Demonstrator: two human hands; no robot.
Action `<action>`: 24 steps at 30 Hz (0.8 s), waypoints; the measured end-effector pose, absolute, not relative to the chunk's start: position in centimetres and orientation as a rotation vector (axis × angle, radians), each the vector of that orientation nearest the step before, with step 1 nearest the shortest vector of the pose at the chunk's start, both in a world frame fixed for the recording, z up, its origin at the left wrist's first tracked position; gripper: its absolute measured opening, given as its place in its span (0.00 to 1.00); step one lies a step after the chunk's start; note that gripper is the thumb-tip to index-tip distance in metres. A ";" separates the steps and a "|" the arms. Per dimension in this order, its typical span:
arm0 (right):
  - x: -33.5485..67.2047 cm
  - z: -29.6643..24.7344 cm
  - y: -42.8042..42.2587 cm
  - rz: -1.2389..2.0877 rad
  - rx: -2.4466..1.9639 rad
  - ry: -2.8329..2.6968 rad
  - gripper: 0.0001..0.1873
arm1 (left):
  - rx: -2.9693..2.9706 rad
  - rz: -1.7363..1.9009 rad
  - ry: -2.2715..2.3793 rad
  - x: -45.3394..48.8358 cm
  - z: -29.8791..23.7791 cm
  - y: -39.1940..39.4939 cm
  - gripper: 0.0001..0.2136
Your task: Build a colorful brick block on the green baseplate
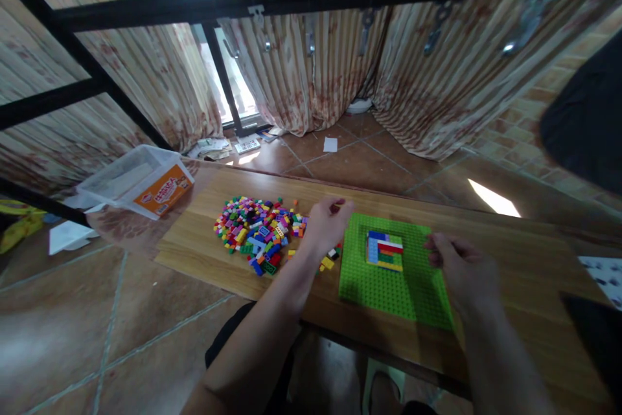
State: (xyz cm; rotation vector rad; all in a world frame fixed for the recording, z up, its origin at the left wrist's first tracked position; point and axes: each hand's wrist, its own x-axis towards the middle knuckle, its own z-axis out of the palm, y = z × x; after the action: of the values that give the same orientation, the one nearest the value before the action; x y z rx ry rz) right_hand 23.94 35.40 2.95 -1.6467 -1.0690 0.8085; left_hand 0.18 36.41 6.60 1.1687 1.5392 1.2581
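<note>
Whether either hand grips anything is unclear: left hand [324, 226] beside brick pile [257, 234], right hand [459, 265] at green plate [389, 289], mid-frame on wooden table [510, 272]; curtains [437, 78] above.

Matt wooden table [510, 259]; studded plastic baseplate [379, 285]

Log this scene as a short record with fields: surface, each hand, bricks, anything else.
surface: wooden table
left hand: fingers curled, between loose brick pile and green baseplate; grip unclear
right hand: at the baseplate's right edge; grip unclear
build: small multicoloured brick block on the baseplate
other: clear plastic box with orange label, table's left end
</note>
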 end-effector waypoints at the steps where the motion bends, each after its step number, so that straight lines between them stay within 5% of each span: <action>1: 23.5 3.3 35.3 0.777 -1.645 -1.085 0.18 | 1.092 1.337 1.502 -0.8 7.2 36.4 0.12; 8: 18.7 5.9 33.1 0.528 -1.598 -1.356 0.17 | 0.686 1.823 1.419 -8.9 10.9 35.1 0.16; 14: 10.8 3.8 28.1 0.412 -0.990 -2.075 0.10 | 0.410 2.093 1.317 -13.4 11.8 33.7 0.13; 24: 4.0 0.0 25.5 0.218 -0.655 -2.341 0.12 | 0.367 2.193 1.474 -18.9 9.7 32.6 0.13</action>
State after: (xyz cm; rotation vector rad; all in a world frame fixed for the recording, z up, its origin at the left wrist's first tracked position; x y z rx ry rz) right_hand 3.99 25.52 0.03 -0.6555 -2.3412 0.2179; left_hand -18.91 32.58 9.68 0.3668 1.4738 2.1931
